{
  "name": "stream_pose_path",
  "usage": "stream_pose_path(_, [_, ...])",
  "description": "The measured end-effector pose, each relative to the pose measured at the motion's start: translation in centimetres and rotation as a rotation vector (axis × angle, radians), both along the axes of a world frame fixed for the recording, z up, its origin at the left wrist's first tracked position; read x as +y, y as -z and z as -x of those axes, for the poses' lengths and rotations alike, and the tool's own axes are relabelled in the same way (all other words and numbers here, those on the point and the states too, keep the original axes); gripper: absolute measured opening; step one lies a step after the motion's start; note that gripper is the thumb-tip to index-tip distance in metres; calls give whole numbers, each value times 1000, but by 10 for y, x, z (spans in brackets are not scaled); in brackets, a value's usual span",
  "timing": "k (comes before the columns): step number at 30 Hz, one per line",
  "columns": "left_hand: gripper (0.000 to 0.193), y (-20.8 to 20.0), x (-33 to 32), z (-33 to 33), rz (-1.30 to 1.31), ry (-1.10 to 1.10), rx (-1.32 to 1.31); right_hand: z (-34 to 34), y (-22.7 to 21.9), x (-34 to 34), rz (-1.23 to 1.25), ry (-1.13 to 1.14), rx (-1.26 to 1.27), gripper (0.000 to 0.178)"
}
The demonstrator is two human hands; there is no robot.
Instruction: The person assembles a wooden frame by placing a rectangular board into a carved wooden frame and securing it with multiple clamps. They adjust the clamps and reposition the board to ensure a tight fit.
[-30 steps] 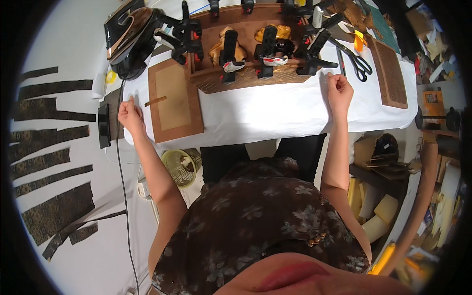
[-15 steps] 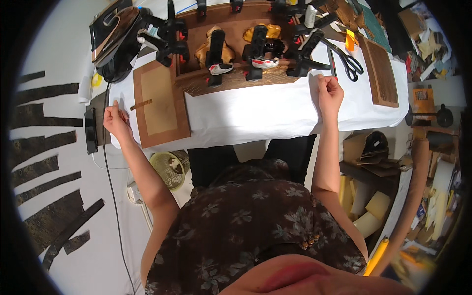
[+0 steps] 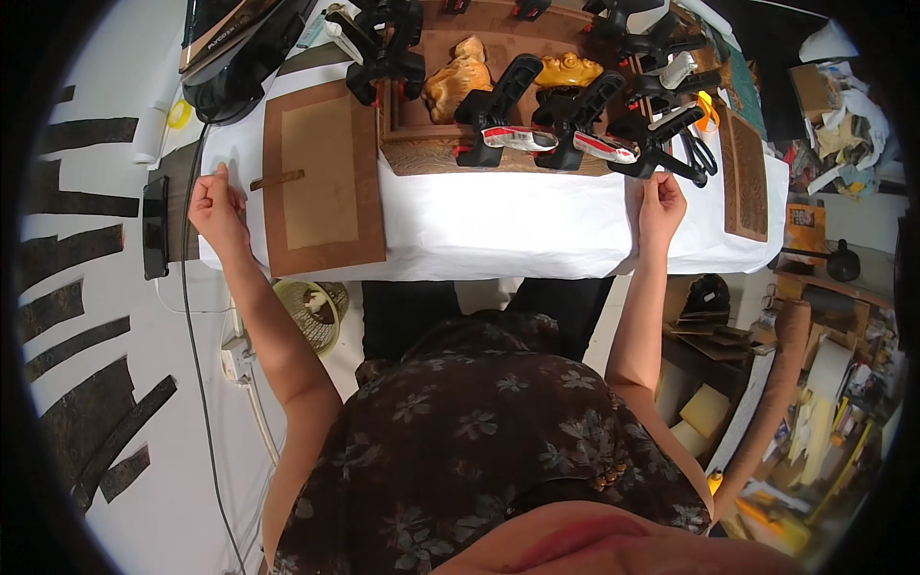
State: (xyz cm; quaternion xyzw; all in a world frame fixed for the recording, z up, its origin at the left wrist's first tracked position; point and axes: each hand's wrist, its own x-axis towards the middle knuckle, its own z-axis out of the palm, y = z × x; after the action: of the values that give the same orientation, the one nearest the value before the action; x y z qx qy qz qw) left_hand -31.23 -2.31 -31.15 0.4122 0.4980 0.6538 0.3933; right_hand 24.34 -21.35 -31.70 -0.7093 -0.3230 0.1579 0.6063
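My left hand (image 3: 220, 208) is over the left end of the table, beside a flat brown panel (image 3: 370, 196). Its fingers are curled in, and what they hold, if anything, does not show. My right hand (image 3: 661, 206) has its fingertips pinched together just below a black spring clamp (image 3: 661, 144); its contents are hidden too. Several black clamps (image 3: 508, 101) grip the edge of a brown wooden tray-like frame (image 3: 412, 158). Inside the frame lie tan carved figures (image 3: 458, 84) and a yellow one (image 3: 568, 70).
White sheeting (image 3: 508, 225) covers the table. A dark wooden board (image 3: 746, 182) and black scissors (image 3: 700, 153) lie at right. At left are a black iron (image 3: 235, 81), a phone (image 3: 155, 230) and a cable (image 3: 196, 355). A basket (image 3: 326, 321) stands below, with dark strips (image 3: 91, 203) on the floor.
The whole view has shifted, and the clamps now appear farther right and nearer my right hand, partly covering the scissors. Both hands keep about the same closed shape.
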Motion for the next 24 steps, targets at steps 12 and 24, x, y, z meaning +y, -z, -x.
stream_pose_path(12, [33, 1, 2, 1, 14, 13, 25, 2, 0, 1, 19, 19, -13, 24])
stream_pose_path(24, [34, 8, 6, 3, -1, 2, 102, 5, -2, -1, -33, -27, -42, 27])
